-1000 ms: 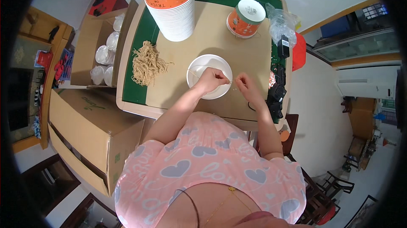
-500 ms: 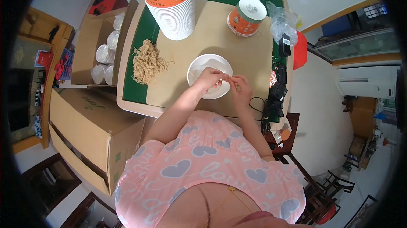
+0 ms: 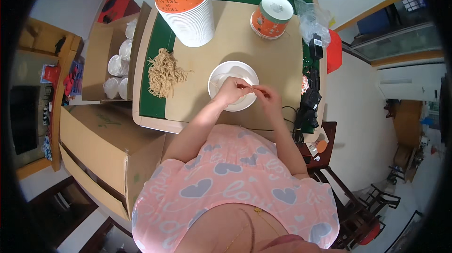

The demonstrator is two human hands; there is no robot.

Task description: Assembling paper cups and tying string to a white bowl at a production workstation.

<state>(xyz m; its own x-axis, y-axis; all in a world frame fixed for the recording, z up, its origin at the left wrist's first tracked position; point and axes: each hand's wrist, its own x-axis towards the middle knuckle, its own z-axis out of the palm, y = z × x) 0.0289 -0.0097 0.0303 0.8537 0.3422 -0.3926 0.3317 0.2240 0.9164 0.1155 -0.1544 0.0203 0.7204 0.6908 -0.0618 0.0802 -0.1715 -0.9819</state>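
Observation:
A white round lid (image 3: 234, 70) lies on the tan table (image 3: 226, 41) right in front of me. My left hand (image 3: 230, 91) rests over the lid's near half, fingers pinched. My right hand (image 3: 267, 96) sits just to its right at the lid's edge, and the fingertips of both hands meet. A thin tan string (image 3: 246, 86) is pinched between them. A loose pile of the same tan strings (image 3: 162, 72) lies on the table to the left of the lid.
A tall stack of orange-and-white paper cups (image 3: 186, 6) stands at the back. A single lidded orange cup (image 3: 269, 16) stands at back right beside a clear plastic bag (image 3: 313, 15). Black devices (image 3: 308, 102) line the right edge. Cardboard boxes (image 3: 101, 144) stand on the left.
My right hand has moved left from beside the lid to meet my left hand over it. The left hand has stayed on the lid.

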